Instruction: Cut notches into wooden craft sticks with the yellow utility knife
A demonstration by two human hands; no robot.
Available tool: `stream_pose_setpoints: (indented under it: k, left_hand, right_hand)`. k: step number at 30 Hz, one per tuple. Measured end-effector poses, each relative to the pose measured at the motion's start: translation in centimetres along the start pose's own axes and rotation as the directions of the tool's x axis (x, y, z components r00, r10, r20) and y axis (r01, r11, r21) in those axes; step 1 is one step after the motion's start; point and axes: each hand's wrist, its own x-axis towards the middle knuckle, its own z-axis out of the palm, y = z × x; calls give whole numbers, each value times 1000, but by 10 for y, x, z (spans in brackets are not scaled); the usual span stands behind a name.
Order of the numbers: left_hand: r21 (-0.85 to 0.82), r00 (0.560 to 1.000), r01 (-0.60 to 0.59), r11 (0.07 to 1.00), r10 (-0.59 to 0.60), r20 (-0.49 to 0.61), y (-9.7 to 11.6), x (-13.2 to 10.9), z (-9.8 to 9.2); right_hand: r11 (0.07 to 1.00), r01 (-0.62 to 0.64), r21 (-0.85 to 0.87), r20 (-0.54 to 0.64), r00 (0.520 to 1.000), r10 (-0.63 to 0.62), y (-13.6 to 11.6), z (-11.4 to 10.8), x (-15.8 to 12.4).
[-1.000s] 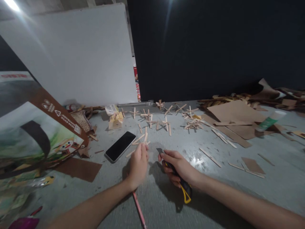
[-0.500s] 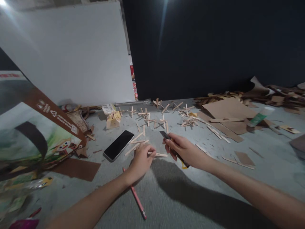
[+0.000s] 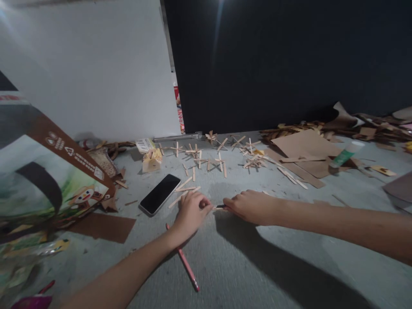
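Note:
My left hand is closed, pinching a small wooden stick low over the grey surface. Just right of it, my right hand grips a utility knife; only its dark front end shows, lying against the stick, and the handle is hidden under the hand. Below my left wrist lies a pink pencil. A black-screened phone rests left of the left hand, with several loose wooden sticks between them. Farther back stand small crossed-stick pieces.
A printed carton stands at the left, a brown cardboard piece before it. Cardboard sheets and a green-and-white glue stick lie at the right. White and black panels close off the back.
My right hand has turned and come down leftward, bringing the knife from a raised position onto the stick beside my left fingers. The left hand has stayed nearly still.

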Motion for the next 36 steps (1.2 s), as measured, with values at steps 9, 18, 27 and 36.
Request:
stream_pose_setpoints:
  k: [9,18,27,36]
  left_hand:
    - [69,1000,11,998,-12,19,3,-1,-2]
    - [84,1000,-19,996,19,8,0,-1,-1]
    - [80,1000,-3,997,2,11,4,-1,-2]
    - [84,1000,-11,996,11,3,1,-1,0]
  right_hand:
    - [992,11,-125,165,986,10,-10,-10,4]
    - [997,-55,-60,160,985,64,-11,-5,6]
    - [998,-58,-32,144,988,62,-9,-1,7]
    - [993,24,-118,175,985,-3,-10,-7,9]
